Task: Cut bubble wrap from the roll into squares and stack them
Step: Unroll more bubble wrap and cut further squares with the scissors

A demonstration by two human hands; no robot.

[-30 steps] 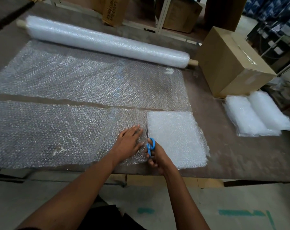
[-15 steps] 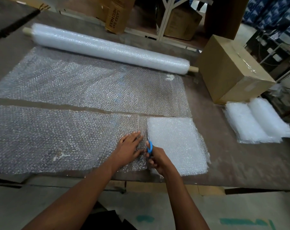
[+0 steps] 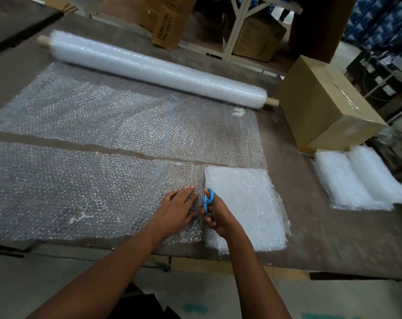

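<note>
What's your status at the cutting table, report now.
Left hand flat on the near strip. Right hand grips blue scissors, cutting beside the stack of squares. Nothing in the cut path.

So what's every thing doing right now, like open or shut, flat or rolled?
Roll: mostly wound, lying at the table's far side.
Far sheet: unrolled, flat.
Near strip: flat, partly cut at its right end.
Scissors: in the right hand, blades hidden.
Left hand: flat, pressing the strip.
Stack: cut squares piled beside the cut.
Far stack: piled by the box.
Box: closed.
</note>
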